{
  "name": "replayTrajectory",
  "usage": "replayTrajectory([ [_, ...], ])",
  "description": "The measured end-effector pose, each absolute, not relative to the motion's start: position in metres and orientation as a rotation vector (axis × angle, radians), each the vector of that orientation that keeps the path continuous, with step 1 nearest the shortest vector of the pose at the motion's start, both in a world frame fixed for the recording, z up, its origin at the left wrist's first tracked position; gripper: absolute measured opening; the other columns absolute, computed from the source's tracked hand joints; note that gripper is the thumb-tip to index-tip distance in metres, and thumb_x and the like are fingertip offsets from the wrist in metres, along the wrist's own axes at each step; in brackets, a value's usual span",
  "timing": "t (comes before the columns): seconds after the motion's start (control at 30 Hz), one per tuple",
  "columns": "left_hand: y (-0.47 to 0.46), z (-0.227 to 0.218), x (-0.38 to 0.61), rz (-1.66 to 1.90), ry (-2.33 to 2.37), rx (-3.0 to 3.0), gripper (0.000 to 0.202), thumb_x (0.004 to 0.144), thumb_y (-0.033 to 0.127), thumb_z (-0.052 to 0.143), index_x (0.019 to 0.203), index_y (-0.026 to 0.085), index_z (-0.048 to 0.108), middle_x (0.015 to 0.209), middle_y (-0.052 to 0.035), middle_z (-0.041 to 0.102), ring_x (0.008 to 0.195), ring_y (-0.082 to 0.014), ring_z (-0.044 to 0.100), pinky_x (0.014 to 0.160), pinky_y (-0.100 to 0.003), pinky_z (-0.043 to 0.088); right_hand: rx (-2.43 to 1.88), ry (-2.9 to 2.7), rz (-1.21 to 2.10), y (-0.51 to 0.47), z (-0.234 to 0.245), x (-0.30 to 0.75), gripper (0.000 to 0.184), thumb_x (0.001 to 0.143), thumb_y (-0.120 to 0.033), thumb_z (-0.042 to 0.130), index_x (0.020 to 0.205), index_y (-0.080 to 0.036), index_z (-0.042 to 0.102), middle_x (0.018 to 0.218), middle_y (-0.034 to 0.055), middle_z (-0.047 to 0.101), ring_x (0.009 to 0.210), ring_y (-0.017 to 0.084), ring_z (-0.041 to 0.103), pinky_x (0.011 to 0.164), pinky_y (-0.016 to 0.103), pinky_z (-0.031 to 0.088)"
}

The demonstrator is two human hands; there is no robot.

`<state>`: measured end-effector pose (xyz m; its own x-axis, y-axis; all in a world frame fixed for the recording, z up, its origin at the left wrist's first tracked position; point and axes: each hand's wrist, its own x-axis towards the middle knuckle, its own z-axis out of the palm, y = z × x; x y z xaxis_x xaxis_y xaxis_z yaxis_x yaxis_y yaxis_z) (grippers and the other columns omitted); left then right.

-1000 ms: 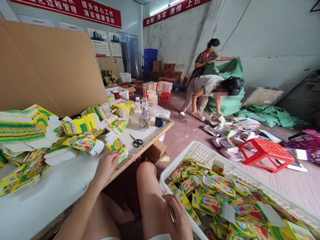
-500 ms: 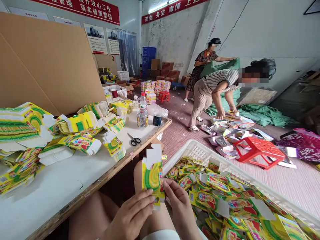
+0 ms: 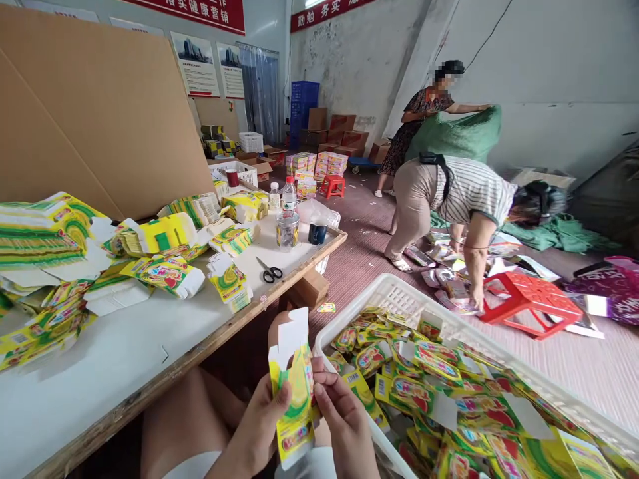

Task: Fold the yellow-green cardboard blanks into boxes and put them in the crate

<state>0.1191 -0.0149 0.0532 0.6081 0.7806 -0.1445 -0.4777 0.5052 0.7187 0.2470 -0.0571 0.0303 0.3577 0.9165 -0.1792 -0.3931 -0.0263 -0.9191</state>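
Above my lap, a small yellow-and-green printed carton stands tilted, its white flaps open at the top. My left hand is closed around its left side, thumb across the front. At the carton's right edge, my right hand pinches with thumb and fingers. Whether the right fingers also hold something small is hard to see. Just right of my hands, a white plastic basket holds many similar yellow cartons.
Flattened cartons lie on the white table at left, with scissors, a bottle and a dark mug. A red stool lies tipped on the floor. One person bends there; another holds green cloth.
The carton has tilted and turned, and my left thumb now lies across its front. My right hand stays at its edge. The bending person has reached lower, toward the items near the red stool.
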Motion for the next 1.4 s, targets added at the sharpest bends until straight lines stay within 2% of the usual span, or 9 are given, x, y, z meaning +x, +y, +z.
replayTrajectory([
  [0.23, -0.02, 0.046, 0.116, 0.848, 0.412, 0.755, 0.047, 0.077, 0.048, 0.08, 0.116, 0.023, 0.075, 0.115, -0.0112, 0.077, 0.117, -0.0332, 0.065, 0.107, -0.045, 0.044, -1.125, -0.446, 1.234, -0.06, 0.028, 0.245, 0.041, 0.067, -0.055, 0.086, 0.084, -0.019, 0.076, 0.08, 0.0058, 0.075, 0.075, 0.021, 0.068, 0.071, 0.028, 0.055],
  [0.5, -0.012, 0.042, 0.12, 0.867, 0.719, 0.732, 0.044, 0.078, 0.05, 0.079, 0.106, 0.017, 0.074, 0.096, -0.0114, 0.079, 0.097, -0.0297, 0.073, 0.09, -0.041, 0.056, -1.21, -0.732, 1.207, -0.067, 0.02, 0.246, 0.042, 0.079, -0.056, 0.076, 0.096, -0.018, 0.075, 0.086, 0.0089, 0.075, 0.076, 0.022, 0.066, 0.071, 0.032, 0.054],
  [0.67, -0.015, 0.041, 0.122, 0.925, 0.892, 0.881, 0.056, 0.078, 0.051, 0.078, 0.119, 0.019, 0.06, 0.107, -0.0133, 0.078, 0.1, -0.029, 0.073, 0.089, -0.039, 0.057, -1.377, -0.787, 0.994, -0.07, 0.01, 0.246, 0.038, 0.087, -0.055, 0.067, 0.088, -0.017, 0.07, 0.077, 0.0077, 0.071, 0.065, 0.02, 0.061, 0.062, 0.03, 0.052],
  [0.83, -0.019, 0.042, 0.115, 0.89, 0.874, 1.077, 0.067, 0.089, 0.046, 0.067, 0.143, 0.025, 0.034, 0.126, -0.0163, 0.071, 0.111, -0.0282, 0.07, 0.095, -0.039, 0.055, -1.253, -0.932, 1.063, -0.072, 0.028, 0.266, 0.042, 0.089, -0.046, 0.068, 0.123, -0.024, 0.059, 0.107, 0.0103, 0.071, 0.082, 0.021, 0.066, 0.074, 0.032, 0.055],
  [0.97, -0.016, 0.052, 0.106, 0.744, 0.776, 1.224, 0.059, 0.094, 0.043, 0.06, 0.146, 0.025, 0.039, 0.134, -0.0153, 0.066, 0.121, -0.0294, 0.063, 0.1, -0.038, 0.05, -1.171, -1.051, 1.19, -0.075, 0.042, 0.283, 0.052, 0.095, -0.043, 0.062, 0.142, -0.029, 0.044, 0.11, 0.0085, 0.07, 0.089, 0.021, 0.066, 0.081, 0.033, 0.054],
  [1.13, -0.014, 0.06, 0.102, 0.604, 0.639, 1.217, 0.042, 0.093, 0.04, 0.064, 0.129, 0.023, 0.054, 0.118, -0.0104, 0.073, 0.102, -0.0241, 0.069, 0.085, -0.032, 0.052, -1.228, -1.176, 1.232, -0.073, 0.05, 0.294, 0.031, 0.096, -0.05, 0.058, 0.106, -0.022, 0.066, 0.086, 0.0043, 0.066, 0.074, 0.018, 0.059, 0.066, 0.027, 0.049],
  [1.23, -0.018, 0.056, 0.103, 0.589, 0.622, 1.157, 0.049, 0.09, 0.038, 0.069, 0.131, 0.023, 0.048, 0.108, -0.0089, 0.074, 0.086, -0.0197, 0.07, 0.076, -0.029, 0.052, -1.288, -1.254, 1.109, -0.069, 0.049, 0.294, 0.035, 0.097, -0.05, 0.055, 0.083, -0.02, 0.067, 0.075, 0.0031, 0.063, 0.07, 0.017, 0.056, 0.063, 0.026, 0.045],
  [1.33, -0.019, 0.051, 0.105, 0.616, 0.643, 1.085, 0.073, 0.089, 0.036, 0.071, 0.147, 0.027, 0.028, 0.107, -0.0077, 0.074, 0.086, -0.0205, 0.071, 0.078, -0.031, 0.053, -1.276, -1.19, 1.02, -0.065, 0.044, 0.292, 0.027, 0.097, -0.047, 0.056, 0.103, -0.023, 0.068, 0.085, 0.0045, 0.068, 0.079, 0.02, 0.062, 0.071, 0.028, 0.049],
  [1.4, -0.016, 0.05, 0.107, 0.609, 0.653, 1.107, 0.07, 0.089, 0.035, 0.07, 0.147, 0.026, 0.032, 0.109, -0.0087, 0.074, 0.093, -0.023, 0.071, 0.082, -0.033, 0.054, -1.278, -1.106, 0.986, -0.062, 0.043, 0.293, 0.036, 0.096, -0.048, 0.057, 0.124, -0.026, 0.06, 0.09, 0.0047, 0.069, 0.08, 0.021, 0.064, 0.072, 0.029, 0.051],
])
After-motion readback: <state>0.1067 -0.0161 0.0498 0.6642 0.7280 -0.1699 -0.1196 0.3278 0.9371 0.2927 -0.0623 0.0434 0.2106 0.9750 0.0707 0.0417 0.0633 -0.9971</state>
